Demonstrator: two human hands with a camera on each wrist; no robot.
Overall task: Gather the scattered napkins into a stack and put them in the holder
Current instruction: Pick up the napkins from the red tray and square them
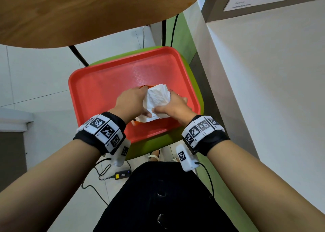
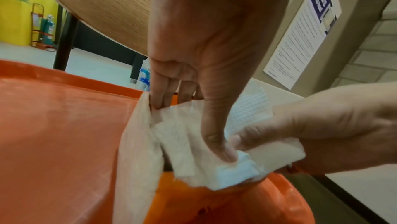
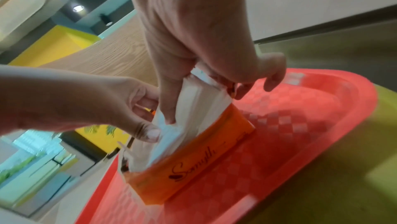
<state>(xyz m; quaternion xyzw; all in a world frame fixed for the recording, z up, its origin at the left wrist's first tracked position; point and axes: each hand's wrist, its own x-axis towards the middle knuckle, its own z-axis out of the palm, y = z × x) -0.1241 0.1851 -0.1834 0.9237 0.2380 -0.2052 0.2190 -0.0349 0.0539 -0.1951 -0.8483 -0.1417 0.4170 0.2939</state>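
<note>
While the white napkin stack (image 3: 189,117) sits partly down in the orange holder (image 3: 193,168), which stands on the red tray (image 1: 105,84), its upper half is proud of the rim and one corner looks crumpled. The right hand (image 1: 173,105) pinches the stack from above; the left hand (image 1: 131,102) grips its other side, thumb pressing the near corner. A hard push would likely fold that corner, or skid the light holder across the tray, which rests on a green seat (image 1: 154,144) beside a wooden table (image 1: 73,12).
</note>
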